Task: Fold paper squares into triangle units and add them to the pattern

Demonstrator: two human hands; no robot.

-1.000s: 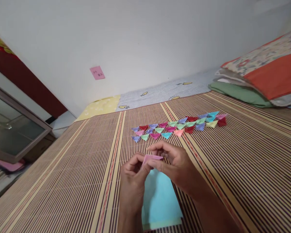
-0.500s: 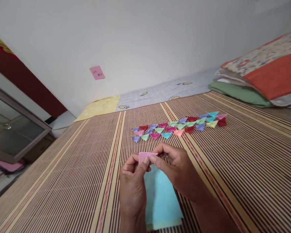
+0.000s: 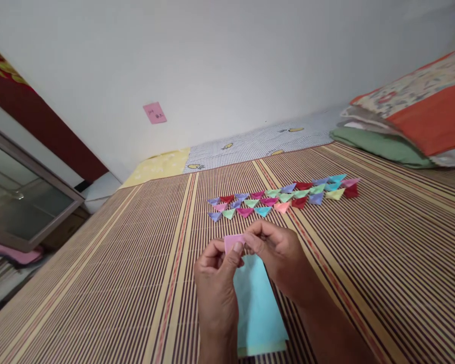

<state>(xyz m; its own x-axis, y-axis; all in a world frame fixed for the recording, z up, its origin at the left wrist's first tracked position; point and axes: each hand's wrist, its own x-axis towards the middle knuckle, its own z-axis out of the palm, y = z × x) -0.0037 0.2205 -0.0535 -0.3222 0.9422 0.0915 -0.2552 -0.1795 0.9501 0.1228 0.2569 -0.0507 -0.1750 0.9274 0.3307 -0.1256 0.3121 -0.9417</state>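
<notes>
Between my two hands is a small folded piece of pink paper [image 3: 232, 242]. My left hand [image 3: 217, 283] pinches its left part, thumb in front and fingers behind. My right hand [image 3: 278, 258] is closed on the paper's right corner with thumb and forefinger; part of that corner is hidden. Below them a stack of light blue paper sheets [image 3: 260, 308] lies on the mat, a pale green edge showing under it. Beyond my hands, several folded paper triangles [image 3: 263, 211] in red, purple, green, blue, pink and yellow lie in rows.
A striped bamboo mat [image 3: 144, 263] covers the bed. Folded bedding [image 3: 420, 121] is piled at the right. A white wall with a pink note [image 3: 155, 112] rises behind. To the left stands a glass-fronted cabinet [image 3: 26, 197].
The right fingers have moved over the pink paper's right corner, and its pointed end no longer shows. Both hands sit slightly further right in view, which has shifted a little.
</notes>
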